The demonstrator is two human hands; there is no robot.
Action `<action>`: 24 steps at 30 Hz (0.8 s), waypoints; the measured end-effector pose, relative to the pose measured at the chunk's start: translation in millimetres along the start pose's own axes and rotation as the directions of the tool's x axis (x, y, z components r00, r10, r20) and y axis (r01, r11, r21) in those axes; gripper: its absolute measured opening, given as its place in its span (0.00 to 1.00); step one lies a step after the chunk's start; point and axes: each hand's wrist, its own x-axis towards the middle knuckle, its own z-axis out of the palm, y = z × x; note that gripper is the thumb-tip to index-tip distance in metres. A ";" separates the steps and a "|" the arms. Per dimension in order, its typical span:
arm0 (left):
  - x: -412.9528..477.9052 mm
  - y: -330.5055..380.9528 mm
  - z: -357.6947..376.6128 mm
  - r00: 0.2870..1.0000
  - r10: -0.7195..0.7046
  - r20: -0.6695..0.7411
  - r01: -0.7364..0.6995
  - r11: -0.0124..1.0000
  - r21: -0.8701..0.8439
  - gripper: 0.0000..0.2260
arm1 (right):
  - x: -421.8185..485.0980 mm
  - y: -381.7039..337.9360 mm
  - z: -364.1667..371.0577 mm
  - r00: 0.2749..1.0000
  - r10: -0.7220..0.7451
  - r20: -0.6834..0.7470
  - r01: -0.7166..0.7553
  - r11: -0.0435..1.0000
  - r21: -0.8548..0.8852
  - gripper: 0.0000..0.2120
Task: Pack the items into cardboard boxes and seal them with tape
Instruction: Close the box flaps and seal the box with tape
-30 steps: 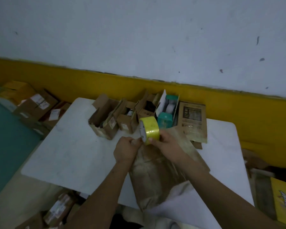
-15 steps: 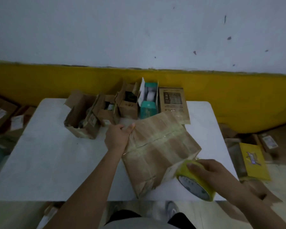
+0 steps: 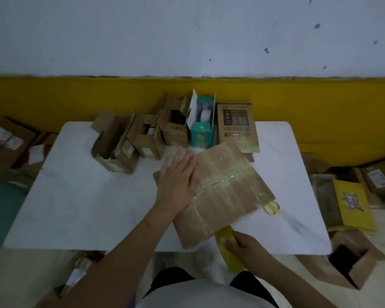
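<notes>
Nearest you, your right hand (image 3: 246,246) comes in over the near edge of the white tabletop (image 3: 76,207). Its wrist is bent inward, and the fingers and thumb are curled round the yellow roll of tape (image 3: 227,245). The roll stands on edge right at the near side of the flat brown cardboard box (image 3: 227,196) and partly hangs past the tabletop's near edge.

That box lies askew, right of the tabletop's middle. Its near corner reaches the near edge, and glossy clear tape strips cross its top.

Your left arm stretches forward from the near left. Your left hand (image 3: 178,178) lies palm down on the box's left part, its fingers straight, slightly spread and pointing at the far edge. The fingertips are blurred.

Past the box's right corner, only the loops of the yellow-handled scissors (image 3: 272,207) show on the tabletop.

Along the far edge stand small open brown cardboard boxes (image 3: 120,150). To their right are an opened teal carton (image 3: 200,135) and a brown carton with a dark printed label (image 3: 237,125), which the big box's far corner overlaps.
</notes>
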 end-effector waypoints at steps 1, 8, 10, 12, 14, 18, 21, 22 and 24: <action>-8.1 8.3 1.3 0.989 0.100 0.108 -0.102 0.995 0.011 0.28 | 3.1 -2.0 2.2 1.000 0.012 -0.001 -0.012 0.996 0.086 0.16; -50.9 58.6 -0.9 0.855 0.134 0.501 -0.242 0.958 0.156 0.55 | 7.5 -7.8 -15.4 0.997 -0.015 0.074 0.008 0.996 0.089 0.20; -47.5 60.6 -2.7 0.839 0.116 0.531 -0.251 0.950 0.188 0.54 | 5.8 -8.6 -25.5 0.988 -0.027 0.154 0.024 1.000 0.018 0.18; -42.8 61.9 -3.5 0.834 0.101 0.543 -0.244 0.950 0.197 0.51 | 6.4 -8.3 -37.2 0.977 -0.067 0.205 0.065 0.998 0.018 0.16; -37.8 62.6 -3.7 0.832 0.084 0.549 -0.215 0.960 0.178 0.47 | 5.9 -8.9 -48.8 0.974 -0.104 0.202 0.084 0.991 0.107 0.17; -15.8 55.4 -10.3 0.836 0.047 0.546 -0.129 0.985 0.113 0.42 | 9.6 -7.4 -55.8 0.979 -0.203 0.021 0.195 0.961 0.195 0.17; 13.2 35.7 -23.5 0.847 -0.001 0.532 -0.026 0.999 0.043 0.41 | 32.2 2.1 -49.3 0.924 -0.156 -0.350 0.270 0.912 0.307 0.16; 23.8 27.6 -28.9 0.845 -0.026 0.535 0.019 1.000 0.019 0.41 | 42.4 6.1 -48.8 0.893 -0.068 -0.444 0.246 0.901 0.357 0.15; 40.9 12.8 -38.5 0.834 -0.085 0.544 0.117 0.993 -0.024 0.41 | 60.5 10.2 -44.8 0.890 0.151 -0.430 0.125 0.826 0.549 0.18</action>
